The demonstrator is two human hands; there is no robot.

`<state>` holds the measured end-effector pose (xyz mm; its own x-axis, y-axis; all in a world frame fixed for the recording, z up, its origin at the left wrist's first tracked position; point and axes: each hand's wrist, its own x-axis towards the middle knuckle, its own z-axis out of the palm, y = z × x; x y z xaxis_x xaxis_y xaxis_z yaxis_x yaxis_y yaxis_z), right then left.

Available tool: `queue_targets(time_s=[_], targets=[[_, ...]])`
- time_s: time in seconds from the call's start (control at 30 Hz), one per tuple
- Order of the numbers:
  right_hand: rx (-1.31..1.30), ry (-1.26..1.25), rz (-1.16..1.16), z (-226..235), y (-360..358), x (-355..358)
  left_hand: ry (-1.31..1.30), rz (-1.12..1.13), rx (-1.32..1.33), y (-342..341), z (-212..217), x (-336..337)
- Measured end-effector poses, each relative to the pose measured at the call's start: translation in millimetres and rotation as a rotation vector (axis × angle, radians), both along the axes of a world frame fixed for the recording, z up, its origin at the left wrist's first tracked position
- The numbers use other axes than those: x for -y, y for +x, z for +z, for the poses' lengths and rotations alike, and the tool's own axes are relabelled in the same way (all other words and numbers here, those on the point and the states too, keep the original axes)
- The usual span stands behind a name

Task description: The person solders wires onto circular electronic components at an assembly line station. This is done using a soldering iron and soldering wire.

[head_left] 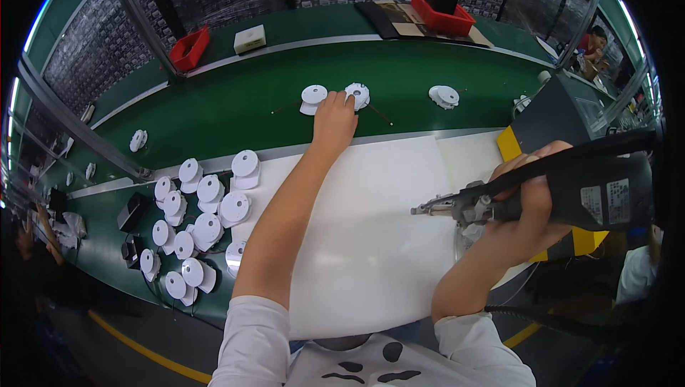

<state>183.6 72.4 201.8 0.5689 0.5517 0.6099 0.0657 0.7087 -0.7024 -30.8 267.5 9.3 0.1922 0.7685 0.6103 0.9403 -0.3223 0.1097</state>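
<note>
A white round part [357, 94] lies on the green belt [228, 119] ahead: a disc with a dark hole at its middle and a thin lead trailing to the right. The left grip [334, 117] reaches over it, fingers at its left edge; whether they are clamped on it, I cannot tell. Just left of the fingers lies a similar white disc [312, 98]. The right grip [531, 198] is closed around a black power tool [581, 184], its metal tip pointing left above a white sheet [371, 251]. More white parts [208, 228] crowd the green table [107, 223] at left; the left forearm [282, 226] partly covers the nearest one. Behind the tool, partly hidden by it, stands a dark box [553, 119] with yellow markings.
</note>
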Motion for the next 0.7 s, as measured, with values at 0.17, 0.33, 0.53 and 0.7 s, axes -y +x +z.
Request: queue_targets(time_s=[0.17,0.33,0.53,0.7], targets=[[0.023,0.029,0.012,2,2,3,-0.049,0.029,-0.084,-12,-14,-29],[-0.017,0.005,-0.003,-3,5,0,-0.124,0.073,0.607,13,28,52],[0.09,0.018,0.112,-4,3,-2,-0.622,0.019,1.481,5,-3,207],[0.18,0.041,0.082,-25,-3,-10,-0.533,0.168,0.598,-2,21,281]])
